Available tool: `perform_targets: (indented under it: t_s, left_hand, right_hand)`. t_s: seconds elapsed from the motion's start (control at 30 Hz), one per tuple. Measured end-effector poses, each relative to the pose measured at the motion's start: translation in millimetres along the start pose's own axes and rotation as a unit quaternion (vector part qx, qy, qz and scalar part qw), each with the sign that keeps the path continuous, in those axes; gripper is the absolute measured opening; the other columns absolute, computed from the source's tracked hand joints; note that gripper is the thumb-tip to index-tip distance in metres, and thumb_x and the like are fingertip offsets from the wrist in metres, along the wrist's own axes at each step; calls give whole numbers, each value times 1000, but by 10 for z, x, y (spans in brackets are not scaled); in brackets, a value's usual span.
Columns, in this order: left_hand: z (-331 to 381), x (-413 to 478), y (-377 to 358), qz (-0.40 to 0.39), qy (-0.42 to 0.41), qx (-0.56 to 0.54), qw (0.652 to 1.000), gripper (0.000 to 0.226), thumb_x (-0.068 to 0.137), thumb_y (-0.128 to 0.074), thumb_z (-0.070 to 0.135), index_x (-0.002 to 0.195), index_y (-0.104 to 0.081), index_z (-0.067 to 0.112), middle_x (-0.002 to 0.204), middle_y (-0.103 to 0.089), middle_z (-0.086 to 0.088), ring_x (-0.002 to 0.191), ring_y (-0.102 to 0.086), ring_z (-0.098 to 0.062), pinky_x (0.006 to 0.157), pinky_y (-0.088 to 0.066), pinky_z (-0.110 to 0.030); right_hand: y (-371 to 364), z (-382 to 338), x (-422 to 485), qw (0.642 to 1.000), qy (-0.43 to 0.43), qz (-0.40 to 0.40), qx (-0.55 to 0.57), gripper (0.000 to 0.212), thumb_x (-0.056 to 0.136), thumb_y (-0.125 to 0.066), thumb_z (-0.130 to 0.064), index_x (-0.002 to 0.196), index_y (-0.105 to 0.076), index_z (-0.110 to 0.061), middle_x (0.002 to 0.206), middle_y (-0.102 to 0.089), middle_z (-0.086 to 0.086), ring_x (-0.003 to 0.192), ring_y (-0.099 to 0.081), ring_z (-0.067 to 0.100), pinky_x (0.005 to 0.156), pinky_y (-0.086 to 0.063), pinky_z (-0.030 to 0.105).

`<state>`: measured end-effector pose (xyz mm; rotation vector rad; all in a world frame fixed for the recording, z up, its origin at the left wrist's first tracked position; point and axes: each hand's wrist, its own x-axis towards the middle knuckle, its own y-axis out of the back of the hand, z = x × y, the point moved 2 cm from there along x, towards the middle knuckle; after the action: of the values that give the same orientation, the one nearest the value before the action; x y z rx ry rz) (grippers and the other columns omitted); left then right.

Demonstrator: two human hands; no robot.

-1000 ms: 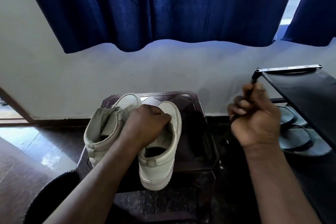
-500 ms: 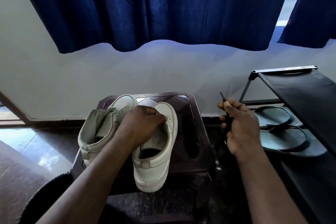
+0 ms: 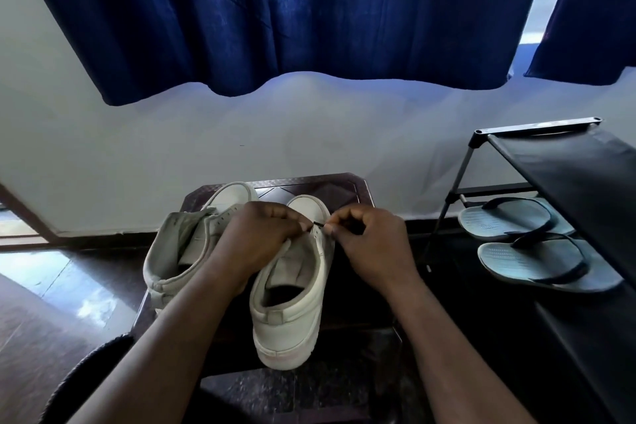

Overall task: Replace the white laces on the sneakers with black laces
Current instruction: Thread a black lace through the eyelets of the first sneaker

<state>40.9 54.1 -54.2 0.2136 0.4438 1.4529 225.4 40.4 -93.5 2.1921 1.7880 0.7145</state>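
Note:
Two white sneakers stand side by side on a dark stool (image 3: 347, 189), toes toward the wall. No laces show in the left sneaker (image 3: 179, 251). My left hand (image 3: 254, 241) grips the eyelet area of the right sneaker (image 3: 292, 313). My right hand (image 3: 371, 241) pinches the tip of a black lace (image 3: 318, 224) right at that sneaker's front eyelets, where the fingertips of both hands almost meet. The rest of the lace is hidden behind my right hand.
A black shoe rack (image 3: 568, 162) stands to the right with a pair of grey flip-flops (image 3: 537, 251) on its lower shelf. Blue curtains (image 3: 292, 17) hang above a pale wall. The floor (image 3: 51, 303) is dark and glossy.
My right hand has come down and left from beside the rack to the right sneaker, bringing the black lace tip to the eyelets. My left hand stays on the shoe.

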Motion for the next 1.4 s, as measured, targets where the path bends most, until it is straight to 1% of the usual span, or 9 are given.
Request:
perform_targets:
  t_s: [0.2, 0.3, 0.4, 0.53, 0.83, 1.03, 1.17, 1.27, 1.4]
  left_hand:
    - [-20, 40, -51, -10, -46, 41, 998, 13, 88, -79, 18, 81, -84, 28, 84, -79, -2, 75, -66, -13, 77, -52, -31]
    - [-19, 31, -97, 3, -59, 64, 996, 13, 88, -79, 19, 81, -83, 29, 70, -74, 9, 59, -55, 1, 65, -44, -21]
    - [-24, 31, -104, 12, -64, 76, 995, 12, 87, -80, 20, 81, -83, 29, 63, -70, 12, 54, -51, 0, 60, -41, -21]
    - [-26, 26, -117, 15, -79, 81, 994, 11, 87, -81, 20, 82, -83, 29, 63, -70, 13, 56, -52, 1, 60, -42, -17]
    - [23, -26, -164, 9, -100, 75, 992, 11, 88, -80, 12, 86, -83, 22, 46, -54, 17, 43, -43, 2, 48, -32, -8]
    - [40, -14, -182, 29, -115, 136, 984, 15, 86, -78, 14, 82, -79, 28, 47, -49, 15, 45, -44, -4, 48, -34, -14]
    - [61, -42, -184, 49, -129, 183, 973, 17, 87, -74, 14, 78, -77, 28, 59, -64, 18, 57, -57, 1, 55, -40, -11]
    - [73, -50, -199, 54, -147, 231, 960, 21, 87, -69, 13, 78, -75, 31, 81, -72, 12, 77, -66, -4, 76, -54, -28]
    - [90, -53, -233, 55, -166, 265, 948, 32, 88, -64, 13, 71, -62, 40, 92, -64, 10, 87, -64, -14, 81, -52, -35]
  right_hand:
    - [59, 53, 18, 998, -6, -18, -59, 16, 86, -80, -24, 74, -73, -31, 75, -72, -19, 75, -65, -3, 67, -44, 9]
    - [99, 51, 35, 996, -4, -26, -81, 11, 88, -77, -24, 77, -74, -26, 78, -72, -16, 76, -64, 0, 71, -49, 20]
    - [133, 37, 30, 993, 17, -49, -105, 12, 90, -74, -22, 78, -71, -24, 80, -71, -14, 77, -63, 3, 75, -53, 27]
    - [186, 57, 40, 990, 22, -61, -126, 18, 90, -72, -25, 74, -68, -31, 76, -68, -17, 73, -62, 1, 70, -50, 24]
    - [150, 75, 47, 993, 34, -51, -105, 11, 89, -75, -25, 79, -74, -28, 76, -71, -17, 71, -63, 2, 70, -53, 26]
    - [68, 104, 35, 999, 28, -25, -39, 16, 85, -83, -16, 78, -74, -27, 77, -73, -19, 76, -66, -2, 70, -49, 14]
    - [97, 93, 29, 999, 11, -46, 22, 20, 84, -84, -12, 75, -74, -26, 79, -76, -16, 76, -69, 0, 76, -54, 22]
    - [104, 53, 9, 998, 12, -51, 37, 25, 83, -84, -9, 72, -73, -29, 80, -77, -14, 77, -71, 2, 77, -55, 23]
    - [97, 48, 10, 998, 5, -46, 34, 21, 84, -81, -9, 75, -76, -27, 80, -77, -15, 78, -71, 3, 77, -55, 22]
